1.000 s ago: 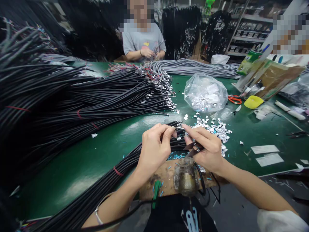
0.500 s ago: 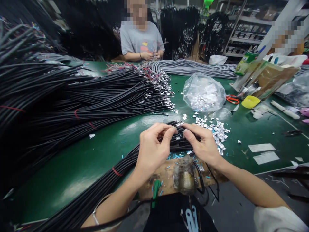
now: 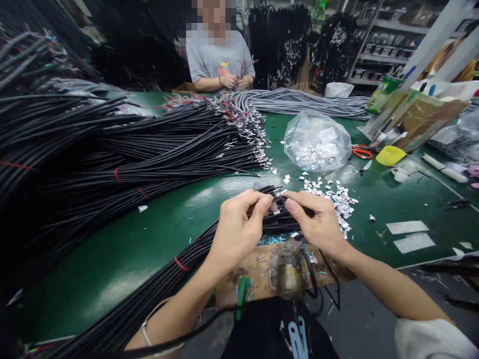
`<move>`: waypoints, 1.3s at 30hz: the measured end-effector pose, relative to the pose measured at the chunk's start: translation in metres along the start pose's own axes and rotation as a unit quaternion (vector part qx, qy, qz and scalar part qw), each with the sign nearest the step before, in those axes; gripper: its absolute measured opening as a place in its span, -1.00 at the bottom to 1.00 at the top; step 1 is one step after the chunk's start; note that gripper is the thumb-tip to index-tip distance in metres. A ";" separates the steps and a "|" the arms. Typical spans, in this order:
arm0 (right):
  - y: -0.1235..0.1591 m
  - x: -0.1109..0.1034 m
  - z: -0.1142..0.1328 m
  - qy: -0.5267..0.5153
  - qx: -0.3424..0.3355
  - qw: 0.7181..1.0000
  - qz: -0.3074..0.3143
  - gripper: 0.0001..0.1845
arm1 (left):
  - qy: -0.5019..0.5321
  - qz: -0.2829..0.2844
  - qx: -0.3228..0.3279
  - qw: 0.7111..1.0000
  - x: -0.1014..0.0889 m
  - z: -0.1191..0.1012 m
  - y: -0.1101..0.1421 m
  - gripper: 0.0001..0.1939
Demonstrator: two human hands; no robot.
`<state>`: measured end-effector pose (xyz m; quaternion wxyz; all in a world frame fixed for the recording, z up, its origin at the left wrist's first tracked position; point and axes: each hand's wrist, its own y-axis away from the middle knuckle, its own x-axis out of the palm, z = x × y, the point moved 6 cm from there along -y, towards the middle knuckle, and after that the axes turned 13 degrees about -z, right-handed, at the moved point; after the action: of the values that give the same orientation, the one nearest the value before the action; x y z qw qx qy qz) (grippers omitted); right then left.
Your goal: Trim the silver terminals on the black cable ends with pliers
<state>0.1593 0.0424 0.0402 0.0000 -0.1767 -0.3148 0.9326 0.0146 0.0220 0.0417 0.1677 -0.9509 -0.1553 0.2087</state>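
My left hand is closed, with thumb and index finger pinching a black cable near its end. Opposite it, my right hand is closed as well, its fingertips pinched at the silvery tip of that cable; the exact grip is too small to make out. Under both hands runs a bundle of black cables, its ends lying at the fingers and a red tie around it. Silver foil scraps are scattered just beyond my right hand. Short blue bits lie below the hands.
A big pile of black cables covers the left. Behind the foil scraps stands a clear plastic bag, with orange-handled scissors beside it. A wooden board with a grimy metal block is at the near edge. Across the table a person holds wires.
Both my hands keep almost the same pinch, with only slight finger shifts at the cable tip. The person opposite has raised the wires a little. The view has shifted slightly.
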 end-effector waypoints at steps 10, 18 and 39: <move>-0.006 -0.020 0.013 0.015 -0.087 0.996 -0.033 -0.80 | -0.059 0.030 0.059 0.996 0.002 -0.008 -0.001 -0.72; -0.013 -0.009 -0.006 0.019 0.004 0.997 0.081 -0.76 | -0.080 0.060 0.089 0.991 0.008 -0.009 0.002 -0.89; 0.025 0.004 0.013 0.341 -0.345 0.820 0.304 -0.81 | -0.281 0.193 0.123 0.932 0.030 0.004 0.011 -0.71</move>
<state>0.1541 0.0152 0.0345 -0.2375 -0.5584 -0.5261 0.5959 0.0416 0.0238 0.0239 0.1895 -0.8370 0.0171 0.5130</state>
